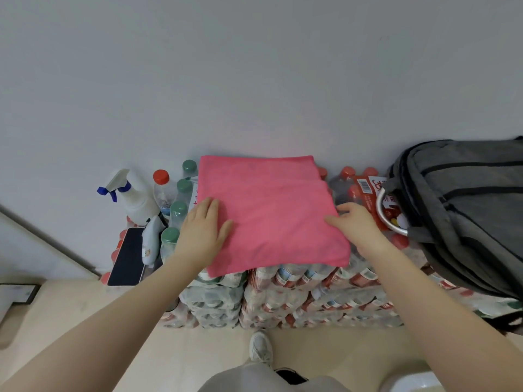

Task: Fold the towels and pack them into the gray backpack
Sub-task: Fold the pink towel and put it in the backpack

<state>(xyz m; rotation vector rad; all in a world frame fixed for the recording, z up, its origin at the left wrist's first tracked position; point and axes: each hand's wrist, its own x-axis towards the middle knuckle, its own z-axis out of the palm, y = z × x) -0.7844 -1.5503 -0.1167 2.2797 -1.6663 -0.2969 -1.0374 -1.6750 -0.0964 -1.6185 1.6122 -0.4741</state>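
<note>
Pink towel (271,216): soft matt cloth, fuzzy nap. Gray backpack (469,210): matt woven fabric. Bottle packs (283,301): glossy, crinkly plastic wrap. Phone (128,257): glossy.

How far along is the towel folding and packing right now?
Done: the pink cloth towel already lies folded over itself on the shrink-wrapped bottle packs. In hand: left hand presses it flat, right hand at its edge. Left: packing it into the gray fabric backpack.

At three o'clock we lose the gray backpack (464,210) past the frame's edge. The pink towel (271,213) hides the bottle tops beneath, and our right hand's (356,222) fingertips.
</note>
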